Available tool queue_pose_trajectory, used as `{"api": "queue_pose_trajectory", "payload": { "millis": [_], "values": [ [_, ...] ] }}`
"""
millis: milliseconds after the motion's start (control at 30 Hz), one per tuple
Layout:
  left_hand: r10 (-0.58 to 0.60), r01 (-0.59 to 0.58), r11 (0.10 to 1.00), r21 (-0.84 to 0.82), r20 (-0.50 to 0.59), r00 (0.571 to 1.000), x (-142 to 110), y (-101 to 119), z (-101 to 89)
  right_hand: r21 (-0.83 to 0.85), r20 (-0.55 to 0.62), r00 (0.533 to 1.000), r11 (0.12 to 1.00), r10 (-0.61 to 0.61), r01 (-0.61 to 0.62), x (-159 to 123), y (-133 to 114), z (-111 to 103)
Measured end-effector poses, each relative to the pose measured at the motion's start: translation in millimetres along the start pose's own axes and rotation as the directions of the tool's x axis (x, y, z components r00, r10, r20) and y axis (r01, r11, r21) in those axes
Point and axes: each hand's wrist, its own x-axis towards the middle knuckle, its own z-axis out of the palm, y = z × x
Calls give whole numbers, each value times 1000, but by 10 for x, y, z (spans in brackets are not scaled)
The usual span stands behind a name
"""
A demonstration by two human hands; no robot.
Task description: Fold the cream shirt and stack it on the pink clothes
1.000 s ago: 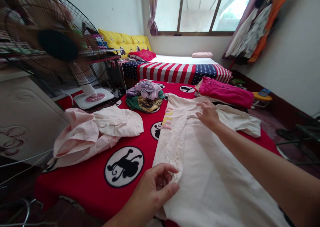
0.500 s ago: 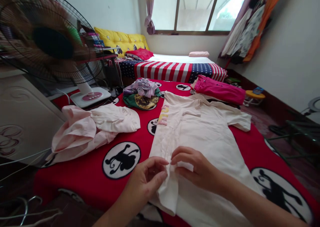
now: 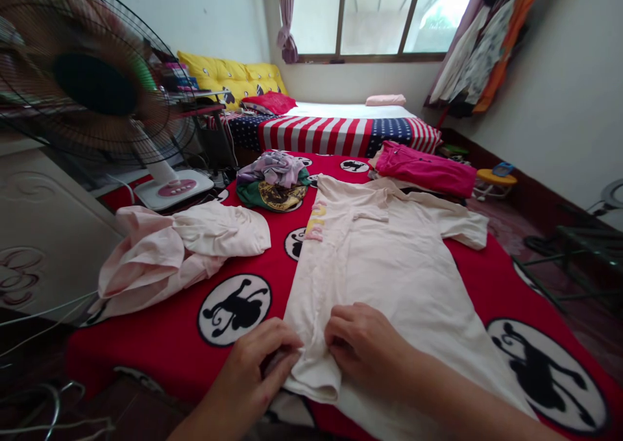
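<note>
We have the cream T-shirt (image 3: pixel 406 272) flat on the red printed blanket (image 3: pixel 165 353), one side folded over, left hand (image 3: pixel 257 362) pinching its outer edge near the hem, right hand (image 3: pixel 364 345) curled on it, grip unclear.

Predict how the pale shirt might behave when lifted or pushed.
The pale shirt would probably sag and flop, since soft wrinkles run through its fabric. Its folded-over strip might fall open, as no fastening shows along it. Pushed, it would likely rumple rather than roll, since it lies spread flat.
</note>
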Motion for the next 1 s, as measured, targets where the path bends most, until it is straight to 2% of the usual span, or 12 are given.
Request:
{"api": "queue_pose_trajectory", "payload": {
  "millis": [133, 267, 433, 533, 633, 700, 767, 900, 1000],
  "values": [
    [-7, 7, 1000, -15, 9, 1000, -32, 34, -16, 23, -90, 996, 1000, 2, 0, -106, -31, -135],
    [-63, 66, 996, 57, -50, 997, -109, 34, -20, 148, -186, 982, 989, 42, -14, -279, 41, -314],
    [-117, 126, 982, 142, -74, 990, -200, 2, 2, 280, -182, 975, 957, 130, -75, -453, 180, -318],
    [-31, 47, 989, 143, -110, 993, -219, 41, -19, 328, -172, 975, 941, 143, -80, -497, 196, -295],
    [100, -72, 983, 166, -165, 981, -234, 172, -84, 344, -243, 962, 938, 123, -33, -508, 182, -325],
    [147, -111, 973, 202, -169, 975, -248, 263, -126, 324, -281, 954, 946, 106, -10, -514, 180, -348],
    [141, -113, 962, 250, -98, 985, -263, 305, -144, 251, -250, 963, 967, 100, -36, -529, 188, -342],
    [13, -62, 932, 357, 139, 990, -277, 206, -113, 41, -189, 969, 987, 162, -157, -550, 178, -250],
    [-69, -27, 916, 401, 222, 973, -265, 118, -99, -6, -143, 987, 997, 73, -74, -520, 125, -196]
  ]
}}
